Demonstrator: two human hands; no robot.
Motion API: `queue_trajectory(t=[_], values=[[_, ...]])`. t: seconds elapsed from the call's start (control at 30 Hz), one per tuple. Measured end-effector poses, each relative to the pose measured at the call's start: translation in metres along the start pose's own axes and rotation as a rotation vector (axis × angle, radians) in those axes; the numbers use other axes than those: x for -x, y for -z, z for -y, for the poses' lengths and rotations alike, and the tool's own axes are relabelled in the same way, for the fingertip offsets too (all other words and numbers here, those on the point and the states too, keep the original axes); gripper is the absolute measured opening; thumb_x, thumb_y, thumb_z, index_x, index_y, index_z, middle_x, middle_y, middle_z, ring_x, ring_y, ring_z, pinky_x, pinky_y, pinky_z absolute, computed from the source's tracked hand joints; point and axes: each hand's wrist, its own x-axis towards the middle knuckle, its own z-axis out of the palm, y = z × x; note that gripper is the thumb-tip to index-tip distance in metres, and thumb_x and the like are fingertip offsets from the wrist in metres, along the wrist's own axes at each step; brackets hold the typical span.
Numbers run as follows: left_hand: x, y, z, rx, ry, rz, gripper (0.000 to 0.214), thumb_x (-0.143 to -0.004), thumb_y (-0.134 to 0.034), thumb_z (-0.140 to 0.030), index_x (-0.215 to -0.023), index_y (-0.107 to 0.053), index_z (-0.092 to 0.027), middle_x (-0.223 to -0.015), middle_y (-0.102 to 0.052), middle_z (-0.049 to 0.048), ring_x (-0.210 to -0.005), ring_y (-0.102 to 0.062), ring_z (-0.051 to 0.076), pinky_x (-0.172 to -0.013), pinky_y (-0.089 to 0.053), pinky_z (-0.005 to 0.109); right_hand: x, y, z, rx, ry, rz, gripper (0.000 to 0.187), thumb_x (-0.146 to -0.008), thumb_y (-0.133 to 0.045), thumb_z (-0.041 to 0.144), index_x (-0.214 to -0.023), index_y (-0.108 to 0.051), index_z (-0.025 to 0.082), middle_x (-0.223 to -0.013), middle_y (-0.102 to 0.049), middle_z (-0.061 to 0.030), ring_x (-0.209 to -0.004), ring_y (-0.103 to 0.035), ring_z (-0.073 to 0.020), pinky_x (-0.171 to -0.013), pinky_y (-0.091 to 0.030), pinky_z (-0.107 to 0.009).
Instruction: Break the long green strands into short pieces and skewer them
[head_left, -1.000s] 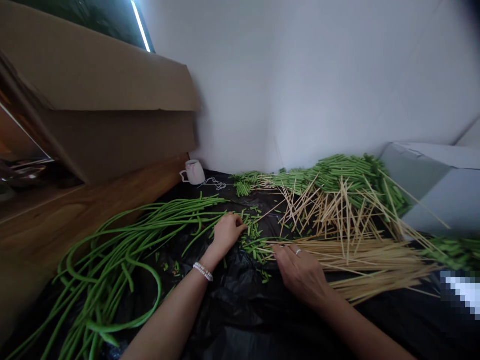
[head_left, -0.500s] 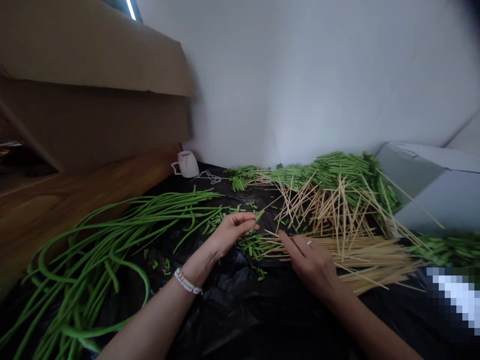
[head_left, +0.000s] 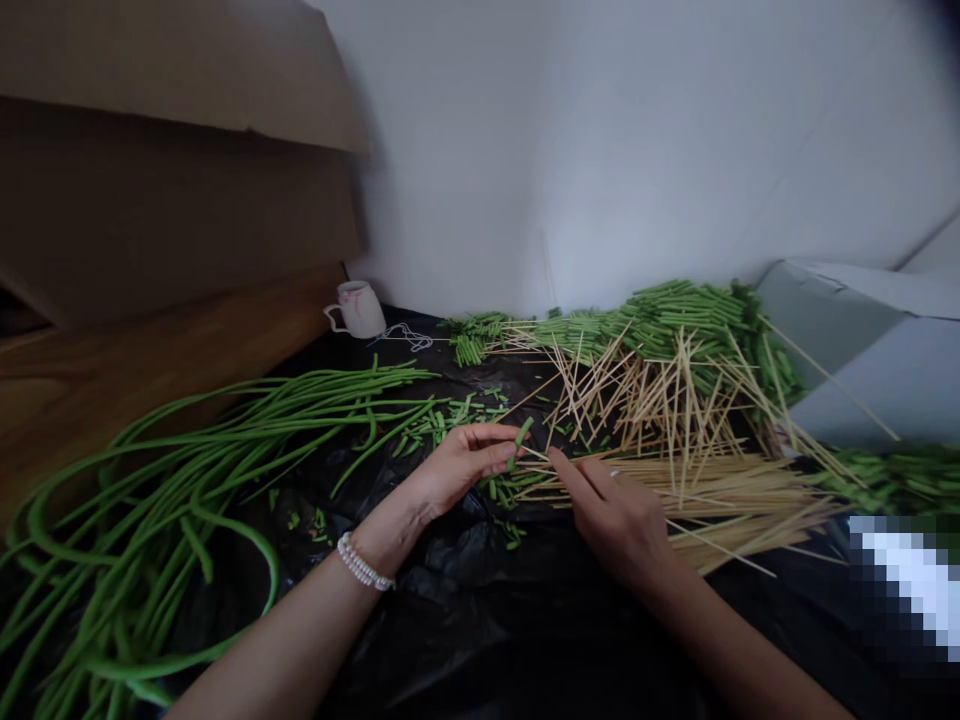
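Observation:
My left hand (head_left: pixel 457 465), with a bead bracelet at the wrist, pinches a short cut bean piece (head_left: pixel 523 432) between thumb and fingers. My right hand (head_left: pixel 607 510), wearing a ring, has its fingers closed on a thin bamboo skewer (head_left: pixel 536 458) whose tip points at the bean piece. Both hands hover over a black plastic sheet (head_left: pixel 480 620). Small cut bean bits (head_left: pixel 510 490) lie just beneath them. A loose pile of bamboo skewers (head_left: pixel 720 490) spreads to the right of my right hand.
Long green beans (head_left: pixel 187 480) sprawl across the left of the sheet. A heap of cut beans (head_left: pixel 675 330) lies at the back by the white wall. A white mug (head_left: pixel 356 308) stands behind, a cardboard box (head_left: pixel 172 150) at left, a grey box (head_left: pixel 870 350) at right.
My left hand picked a bean piece off the sheet and lifted it. My right hand drew a skewer from the pile and brought its tip up to the piece.

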Motion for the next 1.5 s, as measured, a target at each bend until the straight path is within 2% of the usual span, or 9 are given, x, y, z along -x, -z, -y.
queue_trajectory(t=[0.4, 0.87, 1.07, 1.27, 1.5], values=[[-0.0012, -0.0010, 0.0053, -0.063, -0.049, -0.038, 0.026, -0.061, -0.084, -0.024, -0.086, -0.076, -0.020, -0.077, -0.070, 0.0007, -0.067, -0.057, 0.008, -0.066, -0.042, 0.020, 0.0002, -0.0004, -0.0010, 0.007, -0.016, -0.008, 0.043, -0.085, -0.046, 0.004, -0.125, -0.059, 0.016, -0.074, -0.061, -0.0009, -0.061, -0.045, -0.0127, -0.057, -0.029, -0.029], [-0.0017, -0.0016, 0.0042, -0.032, -0.035, -0.083, 0.027, -0.058, -0.086, -0.022, -0.083, -0.077, -0.018, -0.073, -0.071, 0.0003, -0.062, -0.056, 0.006, -0.066, -0.043, 0.020, -0.0006, 0.0000, 0.0006, 0.020, -0.036, 0.008, 0.040, -0.086, -0.046, 0.004, -0.121, -0.061, 0.015, -0.073, -0.062, -0.0005, -0.059, -0.044, -0.0137, -0.057, -0.029, -0.031], [-0.0015, -0.0027, 0.0067, -0.036, -0.026, -0.097, 0.026, -0.057, -0.086, -0.022, -0.081, -0.077, -0.018, -0.073, -0.073, 0.0022, -0.064, -0.060, 0.009, -0.070, -0.047, 0.024, 0.0024, -0.0028, 0.0024, -0.044, -0.022, -0.027, 0.038, -0.085, -0.046, 0.003, -0.119, -0.060, 0.011, -0.078, -0.065, -0.0023, -0.062, -0.050, -0.0128, -0.057, -0.032, -0.030], [-0.0009, -0.0031, 0.0095, -0.087, -0.094, -0.087, 0.025, -0.058, -0.086, -0.021, -0.081, -0.077, -0.018, -0.082, -0.075, 0.0038, -0.075, -0.065, 0.012, -0.080, -0.049, 0.027, 0.0052, -0.0038, 0.0058, -0.061, -0.034, 0.015, 0.038, -0.085, -0.045, 0.003, -0.119, -0.059, 0.011, -0.081, -0.066, -0.0038, -0.063, -0.052, -0.0132, -0.057, -0.034, -0.029], [-0.0011, -0.0051, 0.0058, 0.008, -0.009, -0.137, 0.028, -0.055, -0.088, -0.024, -0.079, -0.076, -0.016, -0.071, -0.071, 0.0012, -0.066, -0.061, 0.008, -0.065, -0.046, 0.020, 0.0025, -0.0043, 0.0064, -0.045, -0.043, 0.022, 0.037, -0.086, -0.043, 0.002, -0.118, -0.059, 0.011, -0.083, -0.066, -0.0038, -0.062, -0.051, -0.0133, -0.057, -0.033, -0.029]])
